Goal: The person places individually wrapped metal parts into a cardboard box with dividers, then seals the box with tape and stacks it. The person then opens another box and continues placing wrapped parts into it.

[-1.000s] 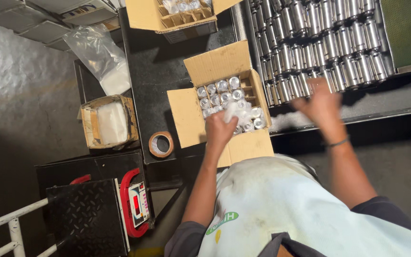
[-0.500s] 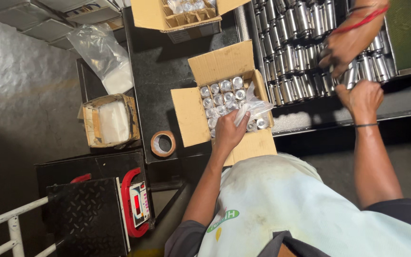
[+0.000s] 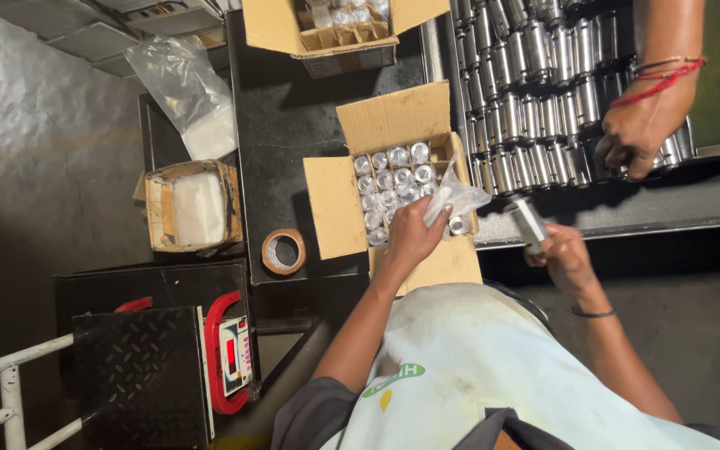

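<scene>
Cardboard box (image 3: 339, 204), flaps open, on dark table (image 3: 289, 125), packed with upright silver cans (image 3: 389, 187). Left hand (image 3: 414, 233) over the box's near right corner, fingers pinched on a clear plastic bag (image 3: 460, 196) bunched above the cans. Right hand (image 3: 564, 254) just right of the box, beyond the table edge, closed around a single silver can (image 3: 528, 221) held tilted. Rows of more cans (image 3: 535, 100) massed on a metal tray (image 3: 710, 150) further right. Another person's hand (image 3: 639, 133), red threads at the wrist, reaching down among those rows; grip on a can not clear. Roll of brown tape (image 3: 283, 252) near the box's left flap. Second open carton (image 3: 327, 29) at the far end of the table. Small box with white contents (image 3: 193, 207) to the left, clear bag (image 3: 189, 92) behind it. Weighing scale with red frame (image 3: 227, 354) at lower left.
</scene>
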